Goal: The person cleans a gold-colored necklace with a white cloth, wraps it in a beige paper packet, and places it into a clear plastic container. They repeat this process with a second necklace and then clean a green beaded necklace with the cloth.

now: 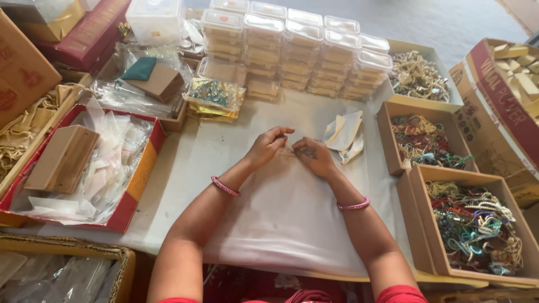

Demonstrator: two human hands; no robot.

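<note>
Both hands' grip pinched on a small pale item, left hand, right hand, bead-filled cardboard boxes alongside.

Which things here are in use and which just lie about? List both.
In use: left hand and right hand pinch a small item, too small to identify, over the white sheet.

Lying about: stacked clear boxes, jewellery boxes, red tray, cloth pouches.

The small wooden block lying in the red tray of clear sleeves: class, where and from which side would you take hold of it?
Probably from above, with the grip across the two long sides of the wooden block. It lies flat on loose clear sleeves in the red tray, its top and long edges exposed.
</note>
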